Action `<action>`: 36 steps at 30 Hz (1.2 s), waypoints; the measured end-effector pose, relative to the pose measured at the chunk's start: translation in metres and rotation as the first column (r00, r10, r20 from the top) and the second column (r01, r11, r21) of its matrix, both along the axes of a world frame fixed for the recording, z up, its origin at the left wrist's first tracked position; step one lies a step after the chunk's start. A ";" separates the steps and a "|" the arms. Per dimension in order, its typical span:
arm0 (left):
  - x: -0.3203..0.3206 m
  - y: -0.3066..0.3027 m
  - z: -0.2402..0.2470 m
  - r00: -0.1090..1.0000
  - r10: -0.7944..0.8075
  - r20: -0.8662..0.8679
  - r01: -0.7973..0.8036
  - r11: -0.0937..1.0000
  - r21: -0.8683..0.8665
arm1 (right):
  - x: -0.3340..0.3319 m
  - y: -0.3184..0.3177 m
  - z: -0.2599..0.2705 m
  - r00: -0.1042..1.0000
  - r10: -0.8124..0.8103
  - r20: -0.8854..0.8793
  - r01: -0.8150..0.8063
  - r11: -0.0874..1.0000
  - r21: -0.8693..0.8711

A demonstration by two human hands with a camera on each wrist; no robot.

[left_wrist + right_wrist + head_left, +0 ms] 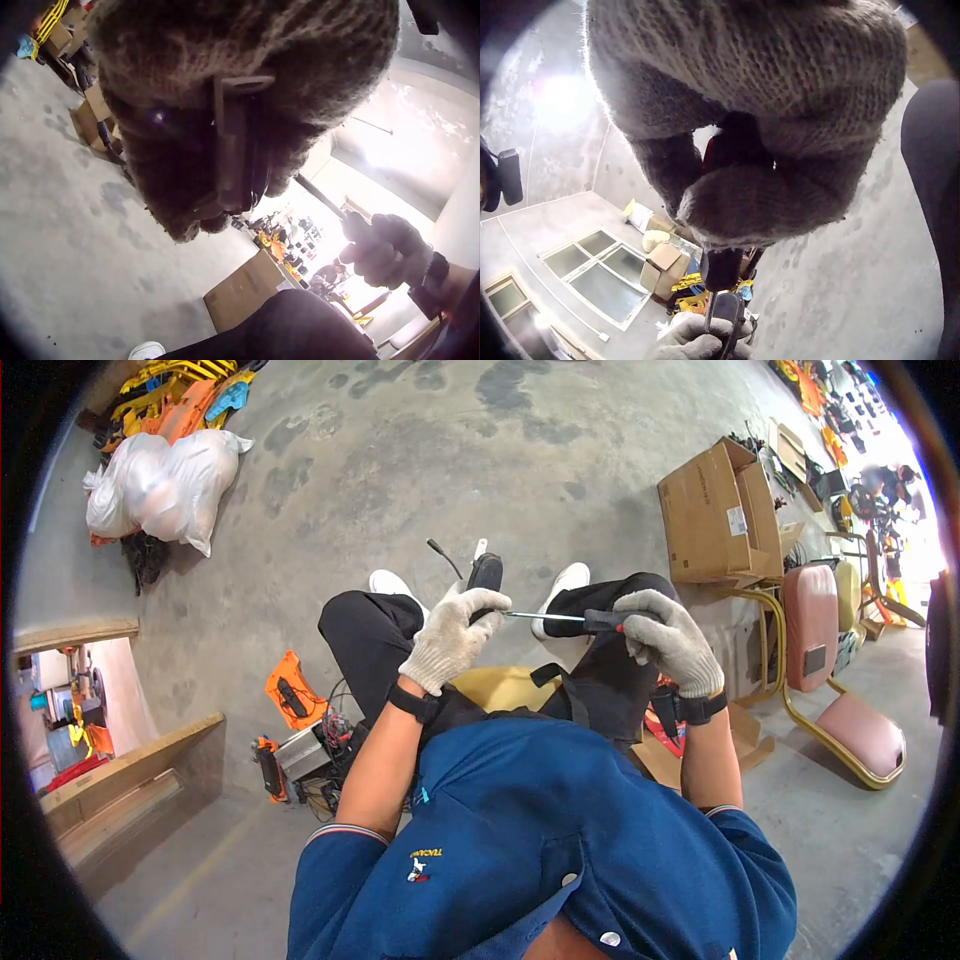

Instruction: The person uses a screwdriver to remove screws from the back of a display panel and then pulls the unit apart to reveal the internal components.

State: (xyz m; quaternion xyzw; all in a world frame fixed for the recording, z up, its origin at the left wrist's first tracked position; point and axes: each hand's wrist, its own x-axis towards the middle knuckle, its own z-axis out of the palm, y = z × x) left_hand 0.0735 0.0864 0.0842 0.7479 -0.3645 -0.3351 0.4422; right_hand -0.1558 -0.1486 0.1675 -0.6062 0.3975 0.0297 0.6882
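Note:
The gloved left hand (455, 638) grips a dark elongated part (486, 573), which sticks up past the fingers, with a short cable (443, 556) beside it. In the gloved right hand (668, 640) is a screwdriver (603, 622), held by its dark handle, its metal shaft pointing at the left hand. The shaft's tip meets the part near the left fingertips; exact contact is hidden. In the left wrist view the glove (247, 67) fills the top and shadows the part. The right wrist view shows the glove (765, 195) curled round the handle.
A cardboard box (705, 515) and pink chairs (811, 625) stand at the right. White bags (170, 490) lie at the upper left. An orange part (296, 690) and a metal unit with wires (302, 754) sit beside the person's leg, left of the yellow seat (495, 687).

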 end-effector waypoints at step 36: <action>0.000 -0.005 0.004 0.997 -0.038 -0.067 0.042 0.997 0.062 | 0.006 0.017 0.019 0.991 -0.059 0.119 0.089 0.961 -0.260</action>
